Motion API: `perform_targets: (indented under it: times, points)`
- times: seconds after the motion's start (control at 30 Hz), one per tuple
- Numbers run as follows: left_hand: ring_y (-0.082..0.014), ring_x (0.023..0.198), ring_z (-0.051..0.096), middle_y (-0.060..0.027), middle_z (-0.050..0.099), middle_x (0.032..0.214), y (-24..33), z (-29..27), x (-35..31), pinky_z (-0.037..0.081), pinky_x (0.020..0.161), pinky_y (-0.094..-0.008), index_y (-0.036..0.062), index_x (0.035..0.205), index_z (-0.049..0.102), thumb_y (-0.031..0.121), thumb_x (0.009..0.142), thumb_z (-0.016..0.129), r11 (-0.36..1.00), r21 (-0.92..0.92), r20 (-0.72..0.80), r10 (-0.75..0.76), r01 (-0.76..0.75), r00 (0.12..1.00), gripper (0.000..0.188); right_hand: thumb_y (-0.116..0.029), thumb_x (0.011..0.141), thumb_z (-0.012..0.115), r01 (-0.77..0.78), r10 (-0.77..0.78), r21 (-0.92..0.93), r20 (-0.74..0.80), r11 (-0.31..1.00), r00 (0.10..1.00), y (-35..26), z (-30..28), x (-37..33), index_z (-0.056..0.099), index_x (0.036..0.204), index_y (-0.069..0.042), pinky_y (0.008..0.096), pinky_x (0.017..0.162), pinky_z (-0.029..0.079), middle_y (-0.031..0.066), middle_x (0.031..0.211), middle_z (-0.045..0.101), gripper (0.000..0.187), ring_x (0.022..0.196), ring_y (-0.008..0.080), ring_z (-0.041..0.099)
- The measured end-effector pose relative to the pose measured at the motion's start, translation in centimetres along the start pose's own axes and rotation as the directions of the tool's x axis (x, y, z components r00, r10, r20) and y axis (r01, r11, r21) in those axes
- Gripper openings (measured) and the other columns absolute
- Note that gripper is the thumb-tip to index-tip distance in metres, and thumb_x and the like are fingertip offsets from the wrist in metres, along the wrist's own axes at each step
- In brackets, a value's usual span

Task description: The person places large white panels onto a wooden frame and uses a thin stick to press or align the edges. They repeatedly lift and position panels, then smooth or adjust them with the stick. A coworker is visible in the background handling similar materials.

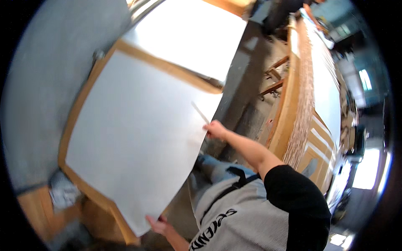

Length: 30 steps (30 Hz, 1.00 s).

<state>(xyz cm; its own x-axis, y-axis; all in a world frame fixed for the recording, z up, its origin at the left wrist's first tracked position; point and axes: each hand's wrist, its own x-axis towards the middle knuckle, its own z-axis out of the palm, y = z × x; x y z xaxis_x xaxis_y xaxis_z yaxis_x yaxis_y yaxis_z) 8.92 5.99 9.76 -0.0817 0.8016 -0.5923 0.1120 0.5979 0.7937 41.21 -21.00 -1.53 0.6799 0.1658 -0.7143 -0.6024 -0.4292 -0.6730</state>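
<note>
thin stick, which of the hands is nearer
Right: the right hand holds the lower end of the thin stick; the left hand is farther, by the bottom corner of the white sheet.

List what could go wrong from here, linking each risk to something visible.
1. The thin, straight tool in the right hand extends over the white sheet, so it might scratch or mark the surface.
2. The left hand is at the sheet's near edge; a hard tug could crease it or shift it over the brown layer.
</note>
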Motion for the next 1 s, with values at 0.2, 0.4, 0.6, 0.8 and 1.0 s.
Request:
perform_targets:
  times: [0.2,0.4,0.6,0.8,1.0]
  points:
    - [-0.0151,0.052,0.048,-0.0062,0.055,0.071,13.1,12.8,-3.0,0.036,0.046,-0.0252,0.0011,0.094,0.056,0.037,0.081,0.054,0.886,-0.083,0.344,0.455,-0.456,0.822,0.038,-0.024,0.082,0.053,0.186,-0.219,0.315,0.073,0.931,0.973,-9.0,-3.8,-8.5,0.058,0.069,-0.001,0.0213,0.038,0.036,0.0052,0.060,0.058,0.027,0.045,0.0098,0.053]
    - [-0.0143,0.058,0.049,-0.0052,0.055,0.072,23.3,28.6,-13.0,0.038,0.053,-0.0251,0.0019,0.094,0.055,0.036,0.082,0.053,0.745,-0.321,0.619,0.632,-0.585,0.466,0.037,-0.027,0.079,0.054,0.322,-0.342,0.468,-0.045,0.823,0.939,-16.4,-17.9,-16.5,0.058,0.071,-0.006,0.0225,0.033,0.024,0.0067,0.061,0.059,0.023,0.036,0.0073,0.034]
    - [-0.0136,0.063,0.050,-0.0042,0.054,0.074,29.1,42.9,-27.6,0.040,0.059,-0.0250,0.0027,0.093,0.055,0.036,0.083,0.052,0.692,-0.508,0.755,0.645,-0.512,0.123,0.035,-0.031,0.079,0.053,0.521,-0.385,0.511,-0.353,0.684,0.853,-20.6,-34.5,-23.8,0.058,0.077,-0.006,0.0203,0.031,0.025,0.0076,0.061,0.058,0.026,0.034,0.0077,0.038]
    - [-0.0150,0.067,0.050,-0.0037,0.052,0.069,28.3,53.7,-49.2,0.041,0.064,-0.0267,0.0032,0.093,0.055,0.037,0.081,0.057,0.658,-0.670,0.737,0.647,-0.344,-0.198,0.036,-0.027,0.083,0.043,0.779,-0.534,0.395,-0.571,0.487,0.624,-21.8,-51.3,-27.4,0.051,0.066,-0.005,0.0186,0.029,0.024,0.0126,0.063,0.059,0.030,0.036,0.0087,0.040]
    - [-0.0197,0.086,0.054,-0.0107,0.058,0.088,28.6,67.2,-72.3,0.042,0.082,-0.0319,0.0023,0.105,0.052,0.037,0.081,0.056,0.699,-0.699,0.645,0.527,-0.149,-0.553,0.043,-0.028,0.088,0.040,0.919,-0.477,0.190,-0.808,0.345,0.347,-21.8,-64.1,-38.3,0.050,0.071,-0.003,0.0169,0.029,0.021,0.0145,0.069,0.058,0.032,0.037,0.0061,0.041]
